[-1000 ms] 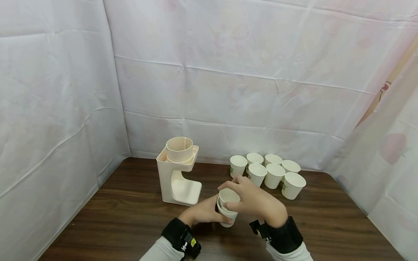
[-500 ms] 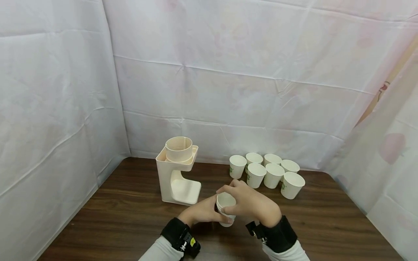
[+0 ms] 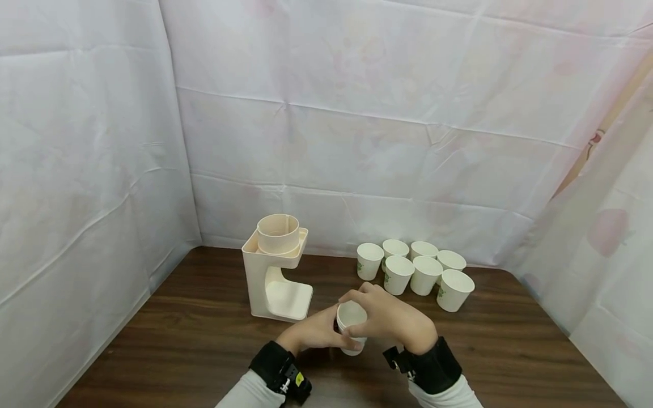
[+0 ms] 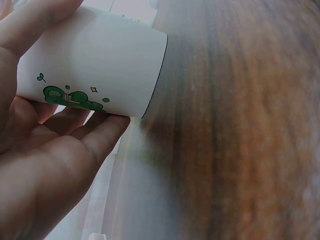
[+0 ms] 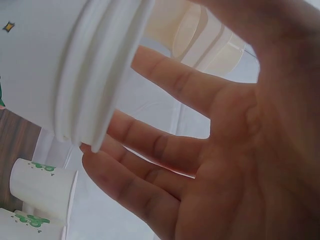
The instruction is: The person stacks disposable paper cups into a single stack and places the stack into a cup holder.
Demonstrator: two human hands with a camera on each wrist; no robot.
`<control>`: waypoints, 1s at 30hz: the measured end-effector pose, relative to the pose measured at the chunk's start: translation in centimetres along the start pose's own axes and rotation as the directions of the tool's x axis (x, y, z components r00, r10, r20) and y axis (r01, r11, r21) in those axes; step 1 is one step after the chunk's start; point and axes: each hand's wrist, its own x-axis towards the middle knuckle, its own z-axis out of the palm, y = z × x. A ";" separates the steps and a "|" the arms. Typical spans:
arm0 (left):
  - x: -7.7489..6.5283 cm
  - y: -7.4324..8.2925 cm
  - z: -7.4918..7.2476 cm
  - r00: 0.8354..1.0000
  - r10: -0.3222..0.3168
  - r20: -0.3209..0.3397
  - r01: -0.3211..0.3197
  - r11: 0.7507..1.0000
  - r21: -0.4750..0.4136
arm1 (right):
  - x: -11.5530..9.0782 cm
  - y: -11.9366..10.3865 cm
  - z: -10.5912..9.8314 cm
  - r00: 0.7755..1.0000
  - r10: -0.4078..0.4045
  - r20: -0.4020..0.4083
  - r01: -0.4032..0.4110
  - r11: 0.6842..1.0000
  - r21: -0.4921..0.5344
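A short nested stack of white paper cups (image 3: 352, 315) stands upright on the table in front of the person, with a green print on its side. The left hand (image 3: 321, 330) holds the stack low from the left; in the left wrist view its fingers and thumb wrap the cup wall (image 4: 100, 55). From the right and above, the right hand (image 3: 385, 317) spans the top, thumb on the near side and fingers on the far side. In the right wrist view the rolled rims (image 5: 102, 75) sit close together, with right fingertips (image 5: 95, 160) at the edge.
A cream stand (image 3: 257, 283) with a round cup-like holder (image 3: 279, 235) on top is at left. Several white paper cups (image 3: 425, 275) are grouped at the back right of the dark wooden table (image 3: 178, 340). White curtains (image 3: 357, 141) hang behind and at both sides.
The top cup, which stood up out of the stack, has gone down into it. The right hand has moved slightly down and left with it; the left hand has kept its hold.
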 end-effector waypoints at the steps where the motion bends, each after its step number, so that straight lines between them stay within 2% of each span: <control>1: 0.0 0.0 0.0 1.000 0.002 0.000 -0.002 1.000 0.000 | 0.0 0.0 0.0 1.000 -0.001 0.000 0.001 1.000 0.000; 13: 0.0 -0.2 0.1 1.000 0.003 -0.004 -0.003 1.000 -0.011 | -0.1 0.4 0.0 1.000 -0.002 0.016 0.002 1.000 0.004; 21: 0.1 -0.2 0.2 0.999 0.010 -0.038 -0.011 1.000 -0.011 | -0.9 1.7 -0.2 0.997 -0.041 -0.060 0.038 0.998 -0.053; 30: 0.0 -0.1 0.3 0.998 0.009 -0.065 -0.008 1.000 0.020 | -2.5 4.0 -1.1 0.989 0.095 -0.110 -0.097 0.995 -0.016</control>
